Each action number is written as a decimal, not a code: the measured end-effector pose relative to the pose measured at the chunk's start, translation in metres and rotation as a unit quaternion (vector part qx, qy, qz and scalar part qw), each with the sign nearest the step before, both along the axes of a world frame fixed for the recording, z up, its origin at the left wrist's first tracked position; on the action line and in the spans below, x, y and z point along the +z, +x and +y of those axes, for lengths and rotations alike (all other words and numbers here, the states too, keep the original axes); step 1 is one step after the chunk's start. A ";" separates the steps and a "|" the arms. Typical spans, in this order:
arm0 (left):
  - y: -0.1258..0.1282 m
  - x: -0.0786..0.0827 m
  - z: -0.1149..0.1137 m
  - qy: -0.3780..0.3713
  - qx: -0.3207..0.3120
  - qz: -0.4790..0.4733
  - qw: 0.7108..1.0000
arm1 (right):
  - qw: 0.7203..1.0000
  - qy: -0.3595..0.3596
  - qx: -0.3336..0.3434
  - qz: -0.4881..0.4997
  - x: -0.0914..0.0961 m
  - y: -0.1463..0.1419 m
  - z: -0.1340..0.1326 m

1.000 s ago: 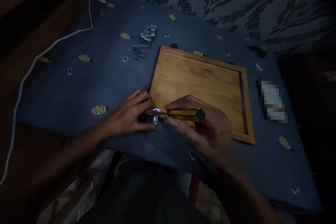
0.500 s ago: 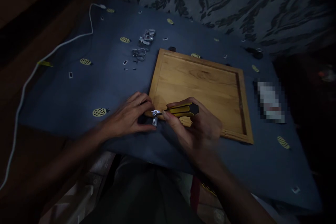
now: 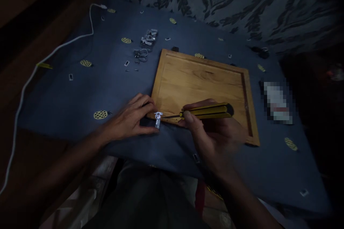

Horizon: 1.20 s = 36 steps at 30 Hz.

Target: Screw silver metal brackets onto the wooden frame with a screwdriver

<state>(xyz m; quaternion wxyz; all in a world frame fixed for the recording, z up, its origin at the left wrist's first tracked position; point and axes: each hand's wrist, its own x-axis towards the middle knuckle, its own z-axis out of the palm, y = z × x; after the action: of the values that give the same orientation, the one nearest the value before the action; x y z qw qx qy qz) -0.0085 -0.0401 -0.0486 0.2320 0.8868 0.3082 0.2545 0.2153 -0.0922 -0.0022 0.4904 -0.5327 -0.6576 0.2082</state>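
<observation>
The left hand pinches a small metal bracket in its fingertips against the near left corner of the wooden board, which lies on the blue cloth. The screwdriver tip meets the bracket, and its yellow handle lies low over the board, wrapped by the curled right hand. The work likely goes best with the bracket pinned square to the edge, the shaft kept straight, and a firm push with each turn.

No legible text, labels or numbers anywhere; white packet right of wooden board blurred out.
</observation>
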 end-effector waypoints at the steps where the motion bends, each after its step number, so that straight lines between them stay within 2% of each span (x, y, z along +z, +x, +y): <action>1: 0.000 0.000 0.000 0.000 0.001 0.000 1.000 | 1.000 0.002 0.011 0.006 -0.002 -0.001 0.001; 12: 0.000 -0.001 0.001 0.006 -0.006 -0.005 1.000 | 0.999 -0.025 0.037 0.020 -0.010 -0.005 0.003; 28: 0.000 0.001 0.001 -0.018 -0.004 0.006 1.000 | 0.991 0.092 0.073 -0.069 -0.004 -0.005 0.009; 36: 0.000 -0.001 0.001 -0.017 -0.003 0.002 1.000 | 0.996 0.037 0.074 -0.032 -0.010 -0.003 0.005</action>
<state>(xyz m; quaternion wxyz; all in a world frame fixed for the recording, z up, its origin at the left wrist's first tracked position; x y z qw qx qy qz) -0.0083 -0.0396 -0.0492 0.2469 0.8844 0.3100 0.2467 0.2127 -0.0869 -0.0118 0.4719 -0.4708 -0.7174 0.2025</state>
